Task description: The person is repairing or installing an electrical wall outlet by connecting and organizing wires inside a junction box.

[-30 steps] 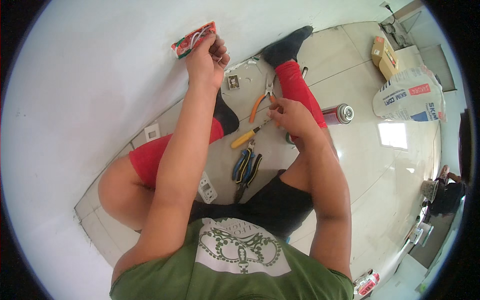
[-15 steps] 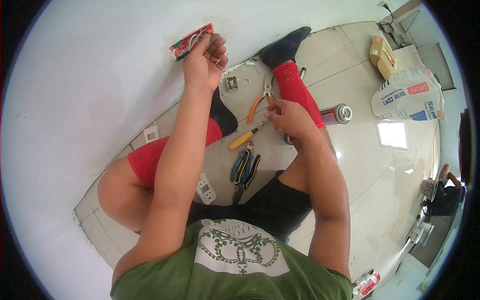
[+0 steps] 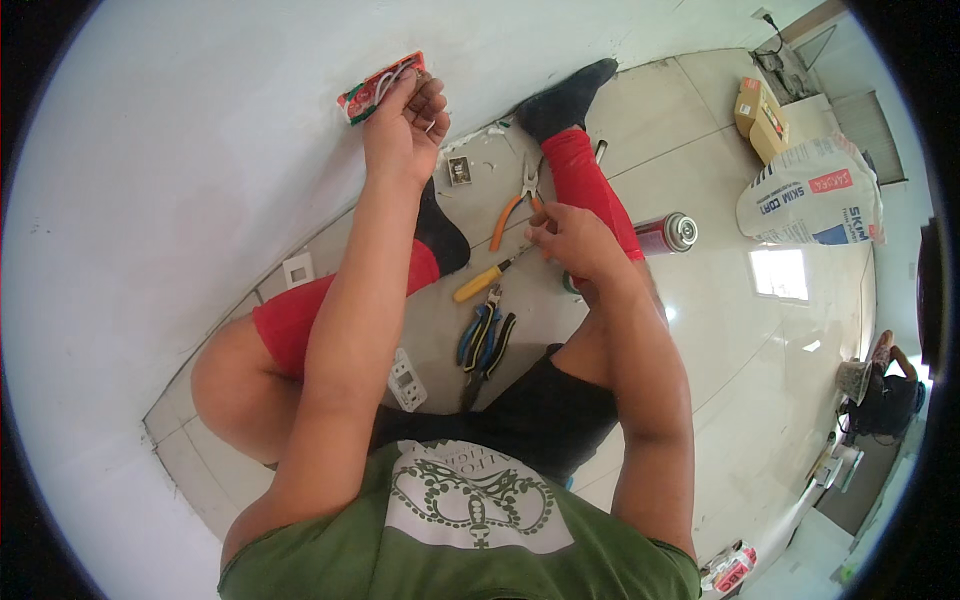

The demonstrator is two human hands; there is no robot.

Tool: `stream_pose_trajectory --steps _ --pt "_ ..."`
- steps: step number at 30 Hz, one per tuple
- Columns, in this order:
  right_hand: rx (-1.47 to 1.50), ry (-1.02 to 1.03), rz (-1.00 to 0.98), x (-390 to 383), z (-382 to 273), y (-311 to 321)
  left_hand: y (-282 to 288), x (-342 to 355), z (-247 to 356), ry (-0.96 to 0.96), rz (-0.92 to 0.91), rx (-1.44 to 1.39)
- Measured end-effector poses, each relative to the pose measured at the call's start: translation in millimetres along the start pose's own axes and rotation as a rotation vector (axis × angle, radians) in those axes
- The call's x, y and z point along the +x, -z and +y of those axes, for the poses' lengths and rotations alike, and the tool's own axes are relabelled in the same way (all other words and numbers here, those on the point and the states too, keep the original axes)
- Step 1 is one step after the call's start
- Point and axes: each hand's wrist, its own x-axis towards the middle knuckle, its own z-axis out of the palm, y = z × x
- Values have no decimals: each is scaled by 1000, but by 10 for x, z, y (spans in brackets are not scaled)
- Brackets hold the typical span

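An orange electrical box is set in the white wall, with grey and green wires looping out of it. My left hand is at the box, thumb and curled fingers closed on the wires. Lower and to the right, my right hand hangs over the floor beside my right shin, its fingertips pinched together; whatever they hold is too small to make out. Close to it lie orange-handled pliers and a yellow-handled screwdriver. Two cutting pliers with dark, blue and yellow grips lie between my legs.
A white outlet strip lies by my left thigh, a white square frame by the wall. A small metal-filled box sits near my left foot. Right of my shin lies a spray can; farther off are a sack and a yellow carton.
Both hands keep nearly the same places. The whole view has shifted slightly, and the right hand's fingers have turned a little. The left hand stays at the wires.
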Motion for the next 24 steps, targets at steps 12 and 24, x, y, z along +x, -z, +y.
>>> stream_pose_trajectory --steps 12,24 --pt "-9 -4 -10 14 -2 -8 66 74 -35 -18 -55 39" --pt "24 -6 -4 28 53 -34 28 2 -36 -41 13 92"
